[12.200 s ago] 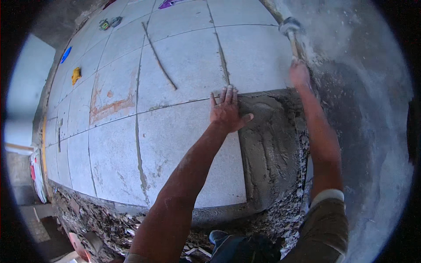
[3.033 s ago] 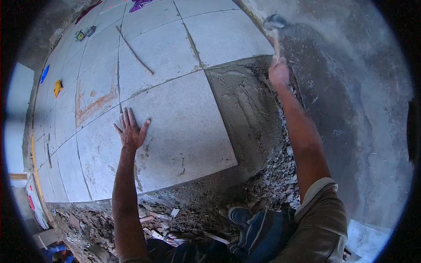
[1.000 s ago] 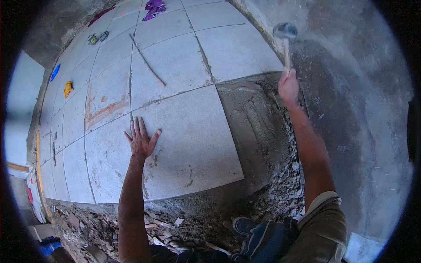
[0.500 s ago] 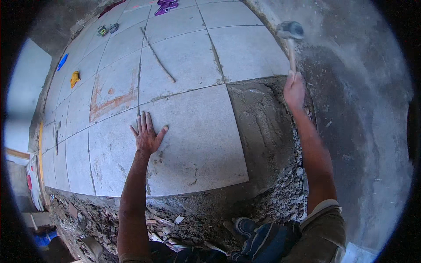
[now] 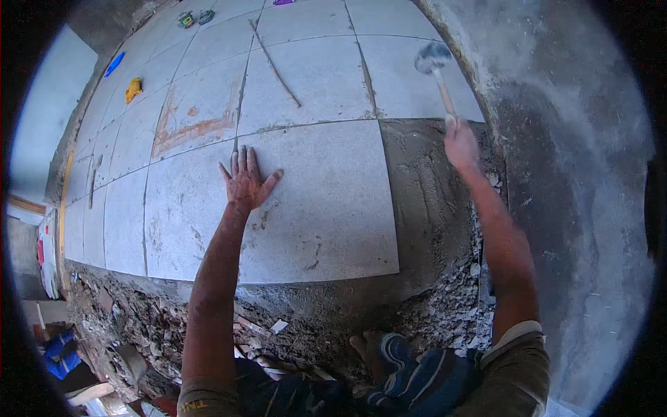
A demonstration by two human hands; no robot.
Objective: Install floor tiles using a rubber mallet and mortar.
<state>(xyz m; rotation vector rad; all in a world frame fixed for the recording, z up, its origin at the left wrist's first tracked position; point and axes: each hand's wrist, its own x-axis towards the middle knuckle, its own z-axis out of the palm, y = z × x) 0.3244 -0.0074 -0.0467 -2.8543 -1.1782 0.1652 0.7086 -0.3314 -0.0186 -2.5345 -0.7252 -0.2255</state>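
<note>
- Landmark: corner tile (image 5: 333, 201). It lies flat at the near right end of the tiled floor, its far edge along the next row.
- My left hand (image 5: 246, 184) lies over the corner tile's left joint, fingers apart, thumb out to the right. The flat spread probably steadies me and lets me feel any step between neighbours.
- My right hand (image 5: 462, 144) is right of the corner tile, fingers clamped on the mallet (image 5: 433, 62) by its handle. The low grip presumably leaves the head free to swing.
- The mallet head is blurred beyond the corner tile's far right corner; I cannot tell its height.
- Mortar (image 5: 422, 191) borders the corner tile's right edge, exposed.
- A stick (image 5: 274, 66) lies beyond the corner tile, perhaps there to clear both hands.
</note>
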